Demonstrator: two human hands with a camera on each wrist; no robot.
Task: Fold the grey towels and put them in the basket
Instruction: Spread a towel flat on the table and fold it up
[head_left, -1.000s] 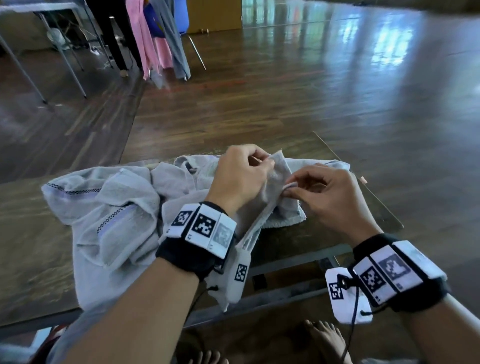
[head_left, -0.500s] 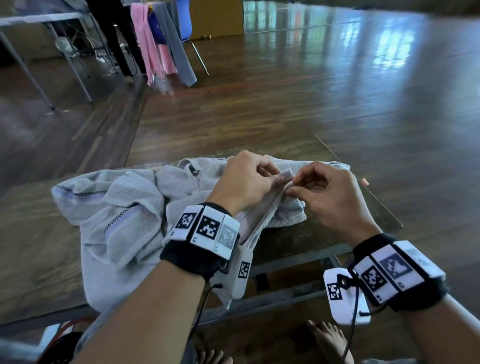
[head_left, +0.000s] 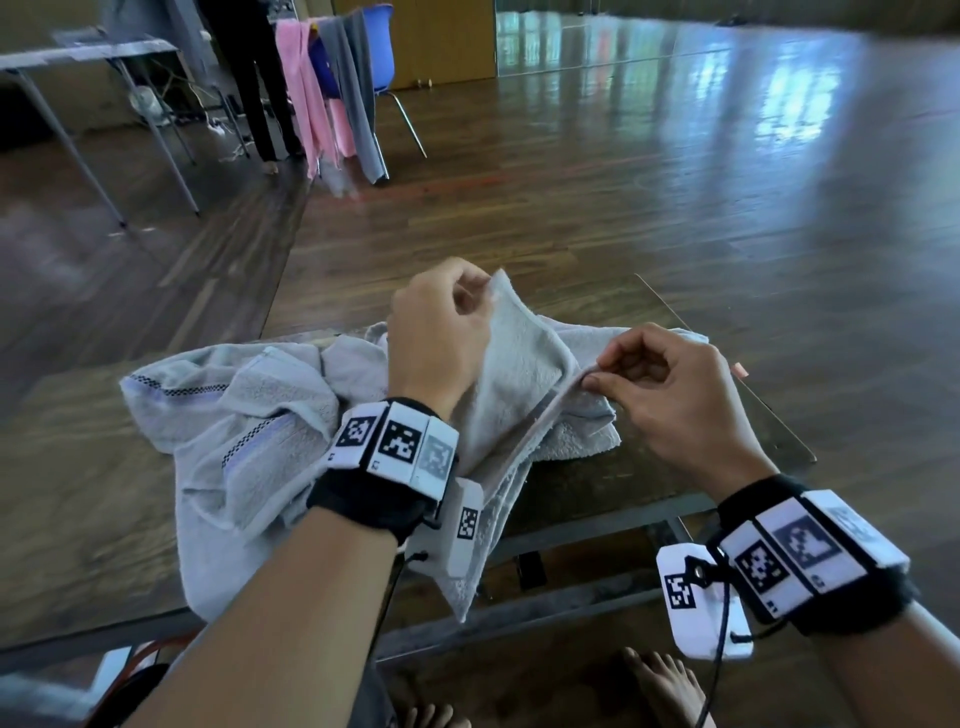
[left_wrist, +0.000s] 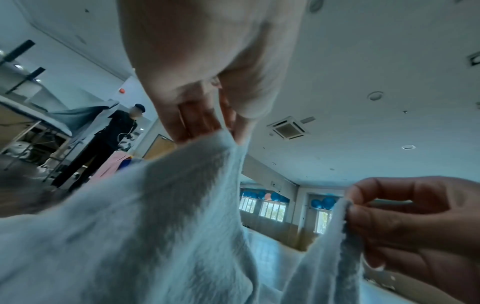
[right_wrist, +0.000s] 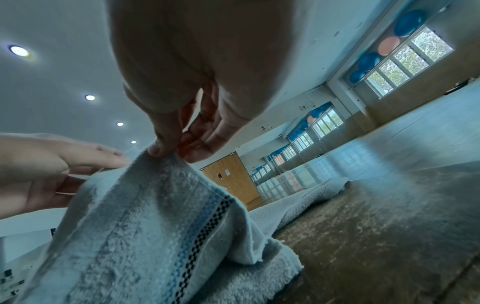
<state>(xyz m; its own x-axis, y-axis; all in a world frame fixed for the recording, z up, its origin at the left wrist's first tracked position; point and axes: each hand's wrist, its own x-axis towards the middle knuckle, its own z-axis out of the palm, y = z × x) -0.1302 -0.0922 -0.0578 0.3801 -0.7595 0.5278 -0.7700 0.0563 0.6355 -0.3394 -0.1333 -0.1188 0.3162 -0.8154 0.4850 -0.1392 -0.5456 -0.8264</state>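
A crumpled grey towel (head_left: 249, 431) with a black-and-white checked stripe lies over the dark table (head_left: 72, 493), one end hanging off the near edge. My left hand (head_left: 457, 306) pinches a raised corner of the towel (left_wrist: 205, 185) between thumb and fingers. My right hand (head_left: 618, 371) pinches the hem of the same towel (right_wrist: 145, 216) lower and to the right, so a stretch of edge runs between the two hands. More grey towel (head_left: 597, 338) lies bunched on the table behind the hands. No basket is in view.
The table's right edge (head_left: 779, 431) is close to my right wrist, with wooden floor (head_left: 675, 182) beyond. At the back left a person in black (head_left: 260, 78) stands by pink and grey cloths (head_left: 332, 93) draped over a blue chair, beside a metal-legged table (head_left: 88, 52).
My left hand has lifted its towel corner up and away from the right hand. The two hands, close together before, now stand apart with the towel edge stretched between them.
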